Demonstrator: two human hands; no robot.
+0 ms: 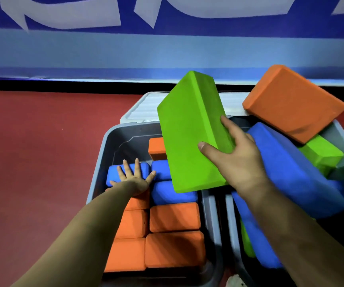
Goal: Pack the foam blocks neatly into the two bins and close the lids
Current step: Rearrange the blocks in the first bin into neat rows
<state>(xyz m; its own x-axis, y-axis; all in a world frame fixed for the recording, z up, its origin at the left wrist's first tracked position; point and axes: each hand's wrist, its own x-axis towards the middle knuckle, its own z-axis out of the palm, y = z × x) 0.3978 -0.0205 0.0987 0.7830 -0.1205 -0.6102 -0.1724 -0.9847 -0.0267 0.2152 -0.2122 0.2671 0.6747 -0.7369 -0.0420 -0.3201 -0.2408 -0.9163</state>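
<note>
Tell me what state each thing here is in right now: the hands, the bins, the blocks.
Left hand: open, fingers spread, pressing on a blue block.
Right hand: gripping the green block, held tilted above the bins.
Left bin: open, blocks packed in rows.
Right bin: open, blocks piled loosely.
Lid: off, behind the left bin.

— How many bins (113, 146) were there?
— Two, plus one lid (140, 109) behind them.
— And the blocks?
— Seven orange (175, 218), five blue (287, 170) and four green (189, 131) that I could make out; some were partly hidden
</note>
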